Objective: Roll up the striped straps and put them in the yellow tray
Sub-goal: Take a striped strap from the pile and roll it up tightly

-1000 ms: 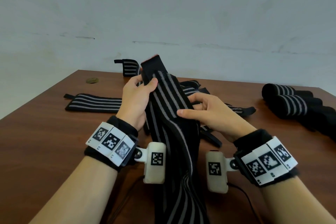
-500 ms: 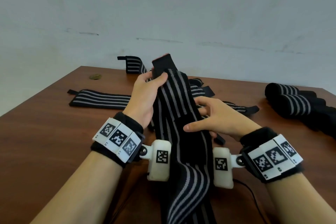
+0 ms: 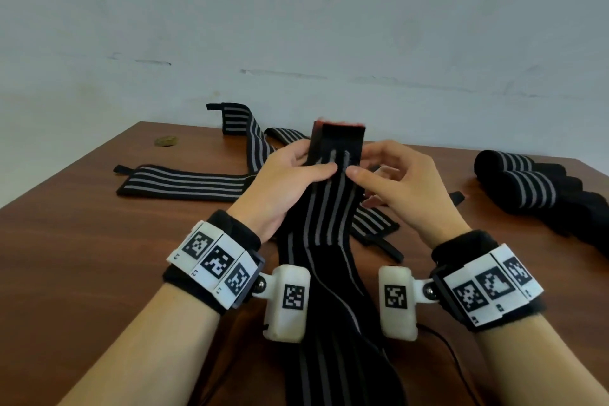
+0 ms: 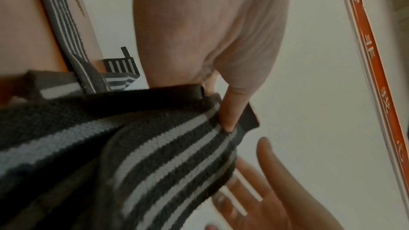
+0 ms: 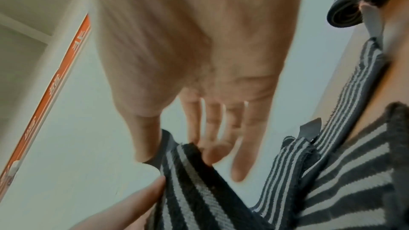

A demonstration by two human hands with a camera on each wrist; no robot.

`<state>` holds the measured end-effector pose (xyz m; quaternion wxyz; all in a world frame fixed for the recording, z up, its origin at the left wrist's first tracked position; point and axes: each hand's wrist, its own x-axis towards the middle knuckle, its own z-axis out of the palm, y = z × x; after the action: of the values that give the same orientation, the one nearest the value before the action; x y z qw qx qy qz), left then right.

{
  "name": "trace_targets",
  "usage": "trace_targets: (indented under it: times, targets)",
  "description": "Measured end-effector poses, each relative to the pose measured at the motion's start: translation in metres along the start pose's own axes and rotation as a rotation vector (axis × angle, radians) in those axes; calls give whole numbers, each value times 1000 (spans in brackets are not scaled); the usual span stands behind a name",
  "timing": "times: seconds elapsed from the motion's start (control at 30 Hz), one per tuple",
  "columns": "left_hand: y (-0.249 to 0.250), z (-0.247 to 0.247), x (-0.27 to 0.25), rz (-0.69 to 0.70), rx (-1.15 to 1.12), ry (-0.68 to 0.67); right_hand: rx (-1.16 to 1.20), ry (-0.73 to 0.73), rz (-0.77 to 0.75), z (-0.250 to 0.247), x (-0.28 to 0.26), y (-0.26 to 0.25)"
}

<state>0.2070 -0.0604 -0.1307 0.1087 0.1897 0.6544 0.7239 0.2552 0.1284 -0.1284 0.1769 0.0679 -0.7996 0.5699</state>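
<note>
I held one striped strap (image 3: 329,208) upright between both hands, above the brown surface (image 3: 82,257). My left hand (image 3: 283,188) gripped the strap near its plain black end tab (image 3: 339,138), thumb across the striped face and fingers curled behind it. My right hand (image 3: 395,181) pinched the opposite edge at the same height, thumb tip on the front and just beside the left thumb tip. In the left wrist view, the left thumb (image 4: 232,111) pressed into the fabric just below the black tab. In the right wrist view, the right thumb (image 5: 148,139) lay on the strap's end and the fingers (image 5: 212,128) reached behind it; that picture was blurred, so finger contact at the back could not be confirmed. Below the hands the strap hung slack, passed between the two wrist cameras, and ran out of the bottom of the head view.

Other straps lay unrolled on the surface. One flat strap (image 3: 184,183) lay stretched out to the left of my left hand. A second strap (image 3: 244,128) lay beyond it, its far end bent upward at the back edge of the surface. More strap ends (image 3: 372,224) showed below my right hand. Rolled straps (image 3: 527,184) lay grouped at the right side of the surface, well apart from my hands. A small round object (image 3: 166,141) lay near the far left corner.
</note>
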Motion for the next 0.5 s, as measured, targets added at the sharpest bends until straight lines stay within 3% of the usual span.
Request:
trace_targets:
  times: [0.13,0.23,0.33,0.5]
  targets:
    - [4,3,-3,-14,7,-56,11,17,-53,-1,0,2]
    - [5,2,-3,-112,-78,-97,13,-5,-33,-1,0,4]
    - [0,-3,1,-134,-106,-45,42,-17,-23,-1,1,6]
    - [0,-1,3,-53,-84,100,67,-27,-21,0,3,12]
